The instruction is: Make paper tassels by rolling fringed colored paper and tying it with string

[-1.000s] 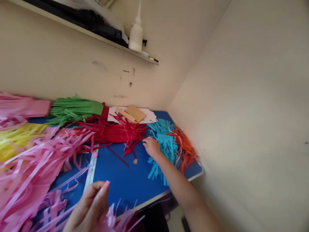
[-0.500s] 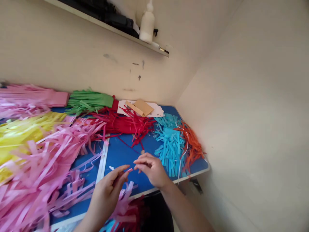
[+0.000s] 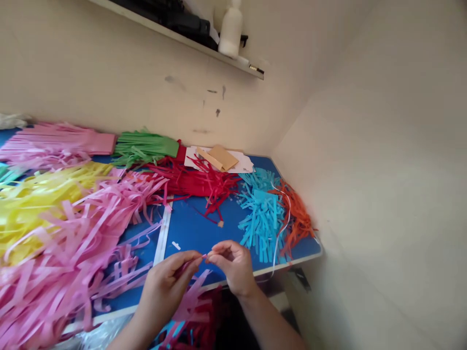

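My left hand (image 3: 171, 279) is closed in a pinch on a small pink strip (image 3: 204, 256), and only a short piece of it shows. Fingertips of my right hand (image 3: 233, 265) meet the strip's other end, pinched together. Both hands are over the front edge of the blue table (image 3: 197, 223). Below them hangs a bundle of pink, red and blue fringe (image 3: 195, 304). A small white cutout piece (image 3: 175, 245) lies on the table just beyond my left hand.
Pink fringed sheets (image 3: 91, 228) and yellow fringe (image 3: 40, 204) cover the left. Green fringe (image 3: 146, 148), red fringe (image 3: 197, 182) and brown card (image 3: 223, 158) lie at the back. Blue fringe (image 3: 262, 218), a white cord (image 3: 280, 233) and orange fringe (image 3: 297, 218) are right. A shelf (image 3: 175, 40) holds a white bottle (image 3: 231, 31).
My right hand's fingertips have come together with the pink strip in my left hand; before, a small gap lay between them. The view has shifted slightly left.
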Demonstrator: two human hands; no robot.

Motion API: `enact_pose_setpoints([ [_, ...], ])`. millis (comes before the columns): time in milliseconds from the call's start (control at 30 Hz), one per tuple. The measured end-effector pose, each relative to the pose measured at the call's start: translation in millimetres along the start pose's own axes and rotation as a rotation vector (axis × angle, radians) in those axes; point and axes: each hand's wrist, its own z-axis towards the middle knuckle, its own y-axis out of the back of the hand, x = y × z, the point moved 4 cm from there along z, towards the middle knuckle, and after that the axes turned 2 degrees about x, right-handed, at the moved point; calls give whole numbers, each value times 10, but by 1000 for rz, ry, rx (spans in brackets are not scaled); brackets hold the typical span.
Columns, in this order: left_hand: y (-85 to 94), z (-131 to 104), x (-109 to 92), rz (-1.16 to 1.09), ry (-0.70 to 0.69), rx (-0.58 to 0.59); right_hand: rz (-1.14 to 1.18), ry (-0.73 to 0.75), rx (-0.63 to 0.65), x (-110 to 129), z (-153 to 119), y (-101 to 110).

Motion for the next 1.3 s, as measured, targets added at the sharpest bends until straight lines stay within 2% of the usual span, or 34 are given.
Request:
enact_pose_setpoints([
  [133, 5, -12, -42, 59, -47, 22, -49, 18, 10, 28, -29, 3],
  [233, 16, -7, -85, 106, -114, 72, -194, 125, 16, 116, -63, 25],
  [333, 9, -11, -113, 102, -147, 131, -334, 230, 105, 203, -105, 3],
  [433, -24, -33, -125, 100, -108, 152, -392, 277, 182, 239, -139, -38],
  [533, -32, -59, -124, 106, -15, 97, -430, 318, 169, 257, -157, -40],
  [633, 14, -62, -176, 123, -59, 18, -399, 307, 129, 269, -158, 4],
  [733, 43, -42, -244, 120, -154, 39, -410, 306, 110, 295, -173, 28],
  [900, 33, -33, -271, 76, -138, 40, -451, 375, 144, 313, -213, -39],
  [1000, 29, -53, -261, 77, -133, 5, -268, 231, 177, 251, -181, -33],
  [1100, 9, -62, -232, 71, -127, 57, -163, 102, 205, 225, -145, -3],
  [1233, 11, -51, -223, 72, -149, 49, -352, 268, 170, 335, -140, 17],
  [1300, 9, -37, -246, 49, -180, 60, -367, 328, 171, 362, -146, 7],
])
